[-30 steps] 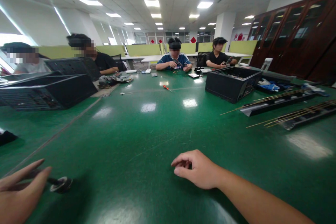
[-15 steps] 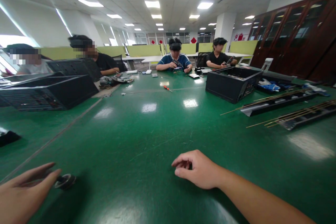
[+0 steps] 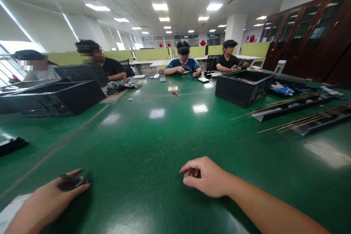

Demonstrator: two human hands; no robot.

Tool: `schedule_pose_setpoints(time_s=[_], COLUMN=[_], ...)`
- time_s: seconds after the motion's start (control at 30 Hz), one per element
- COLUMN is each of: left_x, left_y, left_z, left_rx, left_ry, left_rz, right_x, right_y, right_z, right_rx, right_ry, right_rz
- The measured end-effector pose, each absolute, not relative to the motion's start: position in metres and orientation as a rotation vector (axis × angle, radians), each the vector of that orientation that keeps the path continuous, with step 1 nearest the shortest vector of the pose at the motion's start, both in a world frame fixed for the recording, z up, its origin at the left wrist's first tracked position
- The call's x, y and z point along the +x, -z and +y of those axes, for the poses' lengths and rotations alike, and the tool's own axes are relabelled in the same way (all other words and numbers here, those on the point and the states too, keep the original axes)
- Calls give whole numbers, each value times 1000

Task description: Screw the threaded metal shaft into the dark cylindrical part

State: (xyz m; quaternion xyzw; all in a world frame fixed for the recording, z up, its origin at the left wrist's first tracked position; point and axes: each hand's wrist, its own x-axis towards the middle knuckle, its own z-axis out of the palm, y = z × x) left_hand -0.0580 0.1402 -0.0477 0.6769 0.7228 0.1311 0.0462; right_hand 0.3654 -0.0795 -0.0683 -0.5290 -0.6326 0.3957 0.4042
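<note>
My left hand (image 3: 51, 197) lies at the lower left of the green table (image 3: 153, 142), its fingers closed around a small dark round part (image 3: 70, 182) that rests on the surface. My right hand (image 3: 207, 176) rests on the table in front of me, fingers curled loosely inward, thumb against the forefinger, with nothing visible in it. The forearm runs off to the lower right.
A black computer case (image 3: 241, 87) stands at the right, another (image 3: 55, 97) at the left. Two long black panels with thin rods (image 3: 309, 120) lie far right. A red-handled screwdriver (image 3: 174, 93) lies mid-table. Several people sit at the far and left sides.
My left hand has moved right and forward and closed over the round part, which has shifted slightly right. The right hand has stayed still. The view turned a little left.
</note>
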Motion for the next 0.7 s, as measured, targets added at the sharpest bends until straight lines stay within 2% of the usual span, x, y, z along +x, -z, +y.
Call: schedule_pose_setpoints(time_s=[0.07, 0.2, 0.3, 0.53, 0.7], left_x=[-38, 27, 85, 173, 184], left_y=[38, 22, 16, 15, 33], left_z=[128, 93, 62, 3, -5], left_rx=[1996, 1914, 1977, 2347, 2421], left_ry=[-391, -756, -868, -500, -546], left_rz=[2099, 1621, 1256, 829, 825], right_x=[365, 365, 366, 376, 378], right_y=[69, 67, 66, 68, 63], right_z=[-80, -82, -81, -76, -81], right_rx=[-1331, -1310, -1292, -1264, -1339], right_ry=[-1000, -993, -991, -924, -787], right_rz=[-1606, -1622, -1594, -1482, -1648])
